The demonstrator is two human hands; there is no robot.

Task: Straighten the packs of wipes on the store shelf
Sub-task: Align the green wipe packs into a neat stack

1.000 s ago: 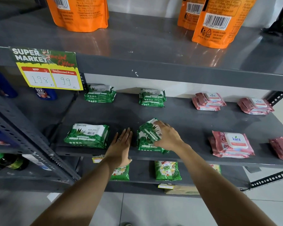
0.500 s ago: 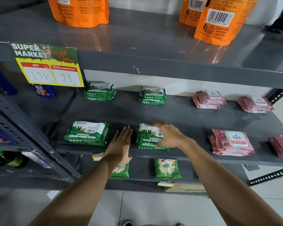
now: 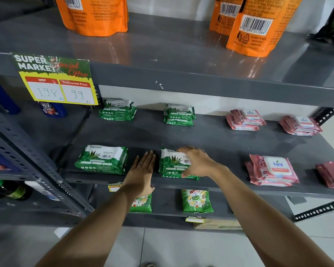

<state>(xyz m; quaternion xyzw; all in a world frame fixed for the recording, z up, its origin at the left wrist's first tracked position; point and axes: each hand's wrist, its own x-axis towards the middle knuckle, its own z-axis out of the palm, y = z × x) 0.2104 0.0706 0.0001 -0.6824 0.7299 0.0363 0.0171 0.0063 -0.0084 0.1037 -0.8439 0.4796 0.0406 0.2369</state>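
A small stack of green wipes packs (image 3: 173, 163) lies at the front middle of the grey shelf (image 3: 216, 139). My right hand (image 3: 198, 162) grips its top pack, which lies square with the shelf edge. My left hand (image 3: 143, 170) rests flat on the shelf just left of the stack, fingers straight, holding nothing. Another green pack (image 3: 102, 159) lies to the left. Two green stacks (image 3: 117, 110) (image 3: 179, 114) sit at the back. Pink wipes packs lie at the front right (image 3: 272, 170) (image 3: 333, 174) and back right (image 3: 245, 119) (image 3: 300, 125).
Orange pouches (image 3: 256, 26) (image 3: 93, 14) stand on the shelf above. A price sign (image 3: 56, 79) hangs from that shelf's edge at the left. Green detergent packets (image 3: 197, 201) lie on the shelf below. A slotted upright (image 3: 33, 162) runs at the left.
My right hand has turned the tilted top green pack flat and square onto its stack. My left hand has stayed flat beside it.
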